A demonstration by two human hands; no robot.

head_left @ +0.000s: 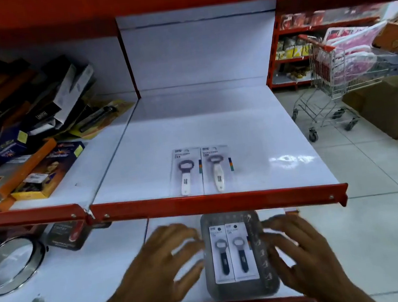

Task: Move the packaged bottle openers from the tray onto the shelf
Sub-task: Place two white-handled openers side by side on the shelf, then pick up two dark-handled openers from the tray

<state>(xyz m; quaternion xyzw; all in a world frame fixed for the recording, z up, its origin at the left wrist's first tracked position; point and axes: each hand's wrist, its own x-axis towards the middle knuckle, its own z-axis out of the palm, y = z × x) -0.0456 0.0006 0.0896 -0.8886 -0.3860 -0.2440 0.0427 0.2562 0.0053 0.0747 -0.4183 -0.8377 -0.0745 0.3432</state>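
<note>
Head view: both hands, left (157,262) and right (304,246), fingers spread and empty, flank the tray (241,289) holding two dark-handled openers (233,252). Two white-handled ones (201,170) already on shelf (253,128). Next: pinch a pack, lift.

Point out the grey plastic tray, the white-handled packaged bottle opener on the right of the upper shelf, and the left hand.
Grey plastic tray (244,290): head view, bare near floor.
White-handled packaged bottle opener, right one on the shelf (218,175): head view, its handle.
Left hand (157,265): head view, back of hand.
</note>
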